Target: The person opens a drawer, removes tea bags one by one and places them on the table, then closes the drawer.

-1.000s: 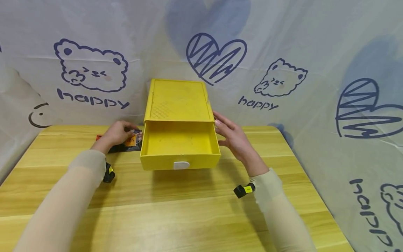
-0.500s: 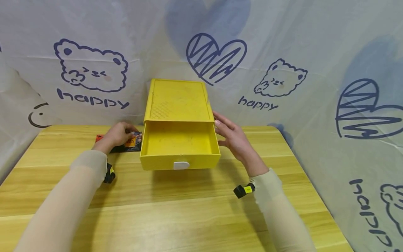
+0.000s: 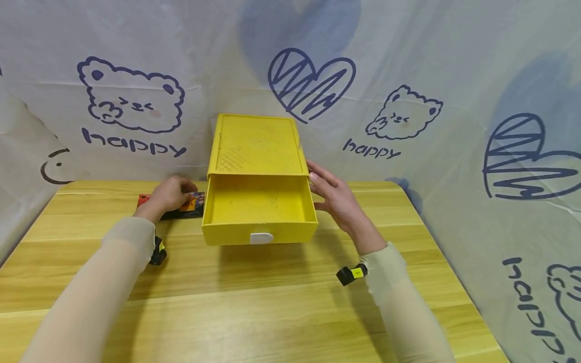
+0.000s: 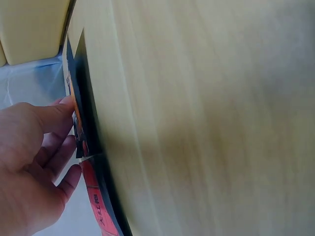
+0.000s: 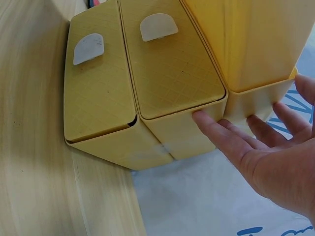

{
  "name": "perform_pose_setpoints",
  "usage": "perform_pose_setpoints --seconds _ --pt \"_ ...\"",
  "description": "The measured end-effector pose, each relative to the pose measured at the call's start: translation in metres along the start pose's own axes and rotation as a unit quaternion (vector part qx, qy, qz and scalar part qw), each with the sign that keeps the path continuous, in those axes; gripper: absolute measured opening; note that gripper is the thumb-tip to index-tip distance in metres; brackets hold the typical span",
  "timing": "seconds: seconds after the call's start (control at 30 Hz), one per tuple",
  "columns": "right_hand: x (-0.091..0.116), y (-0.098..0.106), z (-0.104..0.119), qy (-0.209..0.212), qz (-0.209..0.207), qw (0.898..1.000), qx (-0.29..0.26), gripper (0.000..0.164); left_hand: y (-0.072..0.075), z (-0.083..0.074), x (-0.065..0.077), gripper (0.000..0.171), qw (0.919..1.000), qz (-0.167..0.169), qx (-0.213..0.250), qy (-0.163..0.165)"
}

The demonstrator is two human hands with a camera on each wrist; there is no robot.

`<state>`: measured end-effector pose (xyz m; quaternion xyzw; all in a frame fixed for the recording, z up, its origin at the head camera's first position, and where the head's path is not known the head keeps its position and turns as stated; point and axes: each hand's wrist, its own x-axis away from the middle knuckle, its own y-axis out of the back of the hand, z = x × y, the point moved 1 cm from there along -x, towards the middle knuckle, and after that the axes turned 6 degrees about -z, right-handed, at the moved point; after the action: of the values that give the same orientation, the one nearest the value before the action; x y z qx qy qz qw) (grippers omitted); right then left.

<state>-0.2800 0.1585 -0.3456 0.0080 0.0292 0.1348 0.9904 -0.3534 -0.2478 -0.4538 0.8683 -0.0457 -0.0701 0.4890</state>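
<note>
A yellow drawer unit (image 3: 258, 143) stands at the back of the table, its top drawer (image 3: 259, 233) pulled out, with a white handle tab and nothing visible inside. To its left, my left hand (image 3: 169, 195) bends its fingers over a flat dark printed packet (image 3: 192, 202) with an orange patch. In the left wrist view the thumb and fingertips pinch this packet (image 4: 78, 123) near its edge; a red printed piece (image 4: 97, 201) lies beside it. My right hand (image 3: 338, 204) rests extended fingers on the unit's right side; two closed drawers (image 5: 170, 64) show below the pulled-out one.
The wooden table (image 3: 254, 302) reaches back to a white cloth (image 3: 227, 60) printed with bears and hearts. A black wrist camera (image 3: 351, 275) sits on the right wrist and another (image 3: 157, 250) on the left.
The dark packet and my left fingers have sunk slightly toward the table. The right hand and the drawer unit have stayed in place.
</note>
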Motion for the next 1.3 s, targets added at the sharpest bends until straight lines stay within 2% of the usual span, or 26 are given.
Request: perform_pose_setpoints --seconds 0.23,0.37,0.47,0.7,0.93,1.1,1.2,1.3 --pt "0.002 -0.001 0.002 -0.001 -0.002 1.000 0.006 0.047 0.002 -0.001 0.002 0.021 0.9997 -0.018 0.012 0.006" --pt "0.002 -0.001 0.002 -0.003 -0.002 1.000 0.005 0.047 0.008 -0.005 0.004 0.022 0.9983 -0.047 0.034 -0.011" --pt "0.001 0.000 0.001 -0.006 -0.002 1.000 0.002 0.048 0.013 -0.011 0.007 0.022 0.9953 -0.074 0.057 -0.023" --pt "0.005 -0.001 0.006 -0.006 0.008 1.000 0.008 0.047 0.026 -0.031 0.021 0.026 0.9858 -0.121 0.114 -0.025" --pt "0.014 -0.008 0.021 -0.003 0.012 1.000 0.024 0.048 0.041 -0.047 0.034 0.031 0.9719 -0.182 0.143 -0.042" --pt "0.014 -0.009 0.023 -0.004 0.010 1.000 0.023 0.049 0.054 -0.065 0.049 0.031 0.9579 -0.232 0.158 -0.062" --pt "0.014 -0.010 0.022 -0.005 0.010 1.000 0.019 0.048 0.061 -0.076 0.060 0.030 0.9476 -0.264 0.157 -0.087" --pt "0.013 -0.010 0.021 -0.006 0.011 1.000 0.016 0.048 0.067 -0.089 0.070 0.028 0.9355 -0.290 0.158 -0.125"
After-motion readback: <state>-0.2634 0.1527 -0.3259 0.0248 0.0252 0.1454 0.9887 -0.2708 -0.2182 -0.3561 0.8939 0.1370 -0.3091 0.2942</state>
